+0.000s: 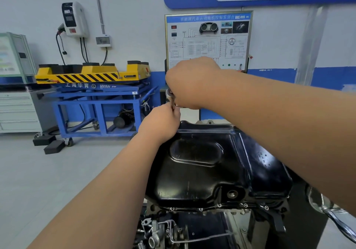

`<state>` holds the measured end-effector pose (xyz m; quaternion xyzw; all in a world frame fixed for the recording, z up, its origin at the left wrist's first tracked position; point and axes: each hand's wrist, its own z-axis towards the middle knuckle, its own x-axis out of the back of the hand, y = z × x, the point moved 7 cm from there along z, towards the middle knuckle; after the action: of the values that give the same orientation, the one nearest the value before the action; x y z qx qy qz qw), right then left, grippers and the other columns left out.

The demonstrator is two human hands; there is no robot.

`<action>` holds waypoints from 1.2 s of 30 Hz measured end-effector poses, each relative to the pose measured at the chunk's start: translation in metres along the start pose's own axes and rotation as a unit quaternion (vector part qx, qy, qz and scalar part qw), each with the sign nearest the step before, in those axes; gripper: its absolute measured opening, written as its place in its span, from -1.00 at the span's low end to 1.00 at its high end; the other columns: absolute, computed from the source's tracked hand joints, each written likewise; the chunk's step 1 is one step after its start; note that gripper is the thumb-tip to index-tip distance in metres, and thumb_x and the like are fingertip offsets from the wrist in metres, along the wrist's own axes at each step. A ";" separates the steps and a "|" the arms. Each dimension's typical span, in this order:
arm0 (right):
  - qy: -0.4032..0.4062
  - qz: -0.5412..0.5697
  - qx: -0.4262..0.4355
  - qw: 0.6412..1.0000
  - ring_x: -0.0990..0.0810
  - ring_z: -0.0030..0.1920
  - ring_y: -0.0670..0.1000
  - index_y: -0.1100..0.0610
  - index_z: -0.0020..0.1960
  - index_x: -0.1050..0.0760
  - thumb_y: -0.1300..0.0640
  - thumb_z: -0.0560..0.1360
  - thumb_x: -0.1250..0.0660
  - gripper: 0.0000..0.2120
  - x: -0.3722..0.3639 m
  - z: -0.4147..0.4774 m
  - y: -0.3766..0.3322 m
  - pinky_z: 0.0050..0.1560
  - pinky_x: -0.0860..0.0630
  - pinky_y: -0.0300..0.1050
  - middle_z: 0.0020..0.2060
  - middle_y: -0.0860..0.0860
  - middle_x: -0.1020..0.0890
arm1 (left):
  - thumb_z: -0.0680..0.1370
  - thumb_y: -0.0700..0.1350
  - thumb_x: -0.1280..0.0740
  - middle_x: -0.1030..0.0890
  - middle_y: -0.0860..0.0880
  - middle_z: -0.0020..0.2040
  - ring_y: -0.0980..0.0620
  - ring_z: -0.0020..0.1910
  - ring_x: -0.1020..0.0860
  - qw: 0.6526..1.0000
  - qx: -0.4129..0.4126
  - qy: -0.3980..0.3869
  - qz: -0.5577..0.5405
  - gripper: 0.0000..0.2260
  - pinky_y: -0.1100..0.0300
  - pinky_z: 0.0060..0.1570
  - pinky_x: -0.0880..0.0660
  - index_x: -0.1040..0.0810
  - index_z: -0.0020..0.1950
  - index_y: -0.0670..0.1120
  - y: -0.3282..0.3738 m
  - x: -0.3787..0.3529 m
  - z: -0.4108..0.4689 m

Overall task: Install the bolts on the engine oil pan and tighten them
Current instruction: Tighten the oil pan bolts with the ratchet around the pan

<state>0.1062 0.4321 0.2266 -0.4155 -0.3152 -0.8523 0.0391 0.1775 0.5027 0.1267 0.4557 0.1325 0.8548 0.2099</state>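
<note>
The black oil pan sits upside down on the engine in front of me. Several bolts stand along its near flange, and the open drain hole shows near the front. At the pan's far left corner my right hand grips the head of a chrome ratchet from above. Just below it, my left hand pinches the tool's shaft. The socket and the bolt under it are hidden by my left hand.
A blue cart with a yellow striped lift table stands to the left, and foam blocks lie on the floor beside it. A training panel stands behind the engine. A chrome handle sticks out at the right.
</note>
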 end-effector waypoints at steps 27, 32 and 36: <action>-0.022 0.021 -0.022 0.999 -0.29 -0.39 -0.01 0.07 -0.31 -0.23 0.17 0.53 -0.24 -0.71 -0.006 -0.005 0.004 -0.37 -0.22 -0.12 -0.35 -0.01 -0.34 | 0.53 -0.04 -0.29 -0.54 0.08 -0.34 0.04 -0.30 -0.51 0.997 -0.005 0.062 -0.045 -0.84 0.17 -0.36 -0.43 -0.50 -0.26 0.00 -0.002 0.012 -0.008; -0.013 0.012 -0.036 0.999 -0.29 -0.39 0.00 0.09 -0.20 -0.32 0.10 0.56 -0.21 -0.82 -0.013 -0.003 0.003 -0.40 -0.19 -0.12 -0.35 -0.02 -0.32 | 0.49 -0.07 -0.28 -0.37 0.11 -0.52 0.10 -0.48 -0.34 0.996 0.018 0.065 -0.054 -0.71 0.22 -0.45 -0.25 -0.30 -0.42 0.03 -0.006 0.010 -0.005; -0.031 0.089 -0.081 0.992 -0.30 -0.36 0.01 0.08 -0.27 -0.26 -0.15 0.57 -0.12 -0.64 -0.019 -0.003 0.007 -0.44 -0.13 -0.13 -0.34 -0.02 -0.31 | 0.49 -0.08 -0.25 -0.43 0.06 -0.48 -0.03 -0.45 -0.46 0.997 0.042 0.057 -0.017 -0.77 0.15 -0.47 -0.40 -0.35 -0.36 0.05 -0.006 0.011 -0.006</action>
<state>0.1189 0.4216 0.2146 -0.4699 -0.2079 -0.8549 0.0716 0.1691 0.5132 0.1286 0.4120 0.1879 0.8696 0.1967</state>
